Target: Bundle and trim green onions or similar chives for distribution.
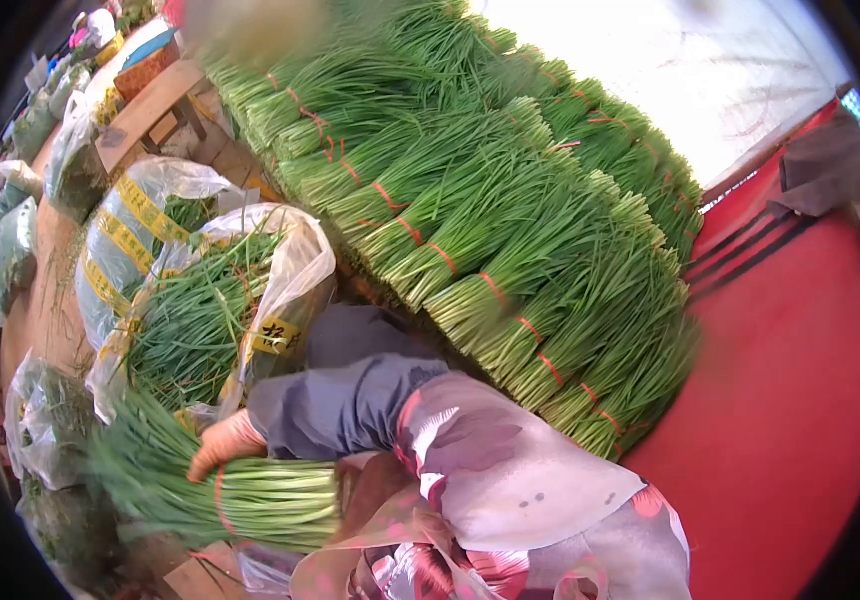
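Note:
My right hand [226, 442], in a dark sleeve, is closed on a bundle of garlic chives [285, 492]. The pale cut ends point right, toward my apron, and the green leaf tips spread left, blurred. A red band [220, 500] circles the bundle just below my fingers. Close behind the hand stands an open plastic bag [305, 255] with loose chives [195, 325] in it. Beyond my sleeve rises a large stack of banded chive bundles [490, 230]. My left hand is not visible.
More filled plastic bags [130, 235] with yellow tape stand at the left. A wooden stool [145, 120] is behind them. Red surface [780, 400] lies to the right, with a white panel [670, 80] behind the stack. Dark cloth [835, 165] hangs at the far right.

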{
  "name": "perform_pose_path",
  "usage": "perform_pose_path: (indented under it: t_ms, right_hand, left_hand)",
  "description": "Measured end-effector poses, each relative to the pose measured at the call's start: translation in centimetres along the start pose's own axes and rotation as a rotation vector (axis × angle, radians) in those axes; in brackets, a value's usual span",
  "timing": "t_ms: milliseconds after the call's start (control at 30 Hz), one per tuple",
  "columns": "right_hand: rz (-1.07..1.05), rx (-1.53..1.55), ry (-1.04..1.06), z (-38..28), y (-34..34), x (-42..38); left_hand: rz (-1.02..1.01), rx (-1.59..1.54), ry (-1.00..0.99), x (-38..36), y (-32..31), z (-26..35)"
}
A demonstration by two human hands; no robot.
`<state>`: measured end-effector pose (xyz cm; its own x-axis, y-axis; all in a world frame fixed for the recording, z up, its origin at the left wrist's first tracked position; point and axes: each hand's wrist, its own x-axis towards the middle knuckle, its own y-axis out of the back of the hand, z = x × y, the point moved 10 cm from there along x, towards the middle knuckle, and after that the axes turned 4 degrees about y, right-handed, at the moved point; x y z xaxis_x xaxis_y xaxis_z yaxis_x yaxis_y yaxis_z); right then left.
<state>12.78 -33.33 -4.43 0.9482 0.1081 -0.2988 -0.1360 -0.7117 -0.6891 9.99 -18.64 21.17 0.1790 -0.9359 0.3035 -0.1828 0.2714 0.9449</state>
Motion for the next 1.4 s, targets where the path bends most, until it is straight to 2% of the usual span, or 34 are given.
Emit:
perform_pose_path:
  t_ms: [33,67,133,200,233,267,300,333,400,467,567,667,700,733,767,800,833,867,933,1000,1067,1100,1133,1200,1233,1267,1300,1400]
  right_hand:
    - [-0.076,0.116,0.023,-0.4,-0.7,0.6]
    - [-0.104,0.112,-0.047,-3.0,-1.6,-2.4]
    - [-0.134,0.135,0.042,-4.8,-4.3,-6.6]
    - [-0.178,0.169,0.057,-4.0,-5.3,-8.8]
    - [-0.261,0.238,0.119,-4.2,-6.0,-9.7]
    - [-0.351,0.306,0.180,-4.4,-6.7,-10.9]
    - [-0.351,0.319,0.224,-6.2,-4.8,-12.5]
    - [-0.346,0.340,0.285,-6.3,-5.3,-12.9]
    - [-0.288,0.397,0.326,-6.0,-5.3,-14.5]
    - [-0.236,0.460,0.359,-5.7,-4.8,-15.1]
    - [0.002,0.428,0.550,-9.1,-0.5,-19.2]
    - [0.255,0.418,0.753,-13.7,1.4,-31.7]
    - [0.517,0.095,1.186,-16.6,2.0,-39.8]
    - [0.637,-0.123,1.353,-17.6,2.8,-45.2]
    - [0.754,-0.354,1.506,-18.0,3.2,-50.8]
    - [0.779,-0.501,1.573,-17.2,2.3,-56.2]
    - [0.936,-0.517,1.540,-16.4,1.6,-61.3]
    - [1.220,-0.342,1.476,-14.5,1.5,-66.0]
    - [1.530,-0.467,1.635,-11.1,0.0,-75.8]
    - [1.112,0.034,1.400,-7.1,2.3,-79.0]
    - [1.168,0.080,1.345,-2.6,1.2,-82.3]
    - [1.363,0.112,1.325,1.1,2.2,-85.3]
    - [1.556,0.144,1.298,5.6,3.8,-88.4]
    - [1.637,0.335,1.158,16.3,9.1,-91.9]
    - [1.878,0.204,1.009,21.7,11.0,-95.0]
    - [2.242,0.485,0.446,32.6,14.4,-98.1]
    - [2.242,0.494,0.450,35.6,16.0,-98.6]
    - [2.259,0.102,-0.066,41.0,19.1,-97.7]
  left_hand:
    - [0.031,0.018,-0.102,0.9,0.4,1.7]
    - [0.020,0.067,-0.193,4.4,-1.2,3.2]
    - [0.084,0.058,-0.295,5.0,-1.1,4.7]
    - [-0.005,0.170,-0.402,7.0,-3.6,7.1]
    - [0.020,0.168,-0.434,7.6,-3.1,8.3]
    - [-0.048,0.144,-0.500,7.8,-3.2,9.7]
    - [-0.128,0.124,-0.529,9.7,-3.6,11.8]
    - [-0.123,0.129,-0.545,9.4,-3.0,11.8]
    - [0.103,0.162,-0.649,9.0,-1.5,13.1]
    - [0.109,0.260,-0.613,9.0,-1.4,12.6]
    - [0.288,0.078,-0.369,12.0,1.6,11.9]
    - [0.352,-0.083,-0.323,11.5,2.6,12.5]
    - [0.333,-0.152,-0.316,11.4,2.5,12.7]
    - [0.339,-0.160,-0.320,11.1,2.4,13.0]
    - [0.255,-0.211,-0.289,11.4,1.4,13.0]
    - [0.169,-0.259,-0.259,11.5,0.3,13.0]
    - [0.190,-0.290,-0.305,11.3,-0.8,12.2]
    - [0.193,-0.300,-0.306,11.4,-1.2,12.2]
    - [0.089,-0.442,-0.276,11.7,-3.0,12.6]
    - [0.067,-0.490,-0.263,11.8,-4.0,13.6]
    - [0.227,-0.367,-0.360,11.5,-2.4,16.8]
    - [-0.037,-0.412,-0.277,11.9,-7.2,13.8]
    - [-0.045,-0.407,-0.278,11.8,-7.9,14.5]
    - [-0.082,-0.461,-0.274,11.6,-8.9,15.7]
    - [-0.136,-0.518,-0.252,11.6,-9.4,16.3]
    - [-0.137,-0.508,-0.259,11.5,-9.5,16.5]
    - [-0.150,-0.506,-0.284,11.2,-9.9,16.9]
    - [-0.185,-0.476,-0.281,11.2,-9.9,17.5]
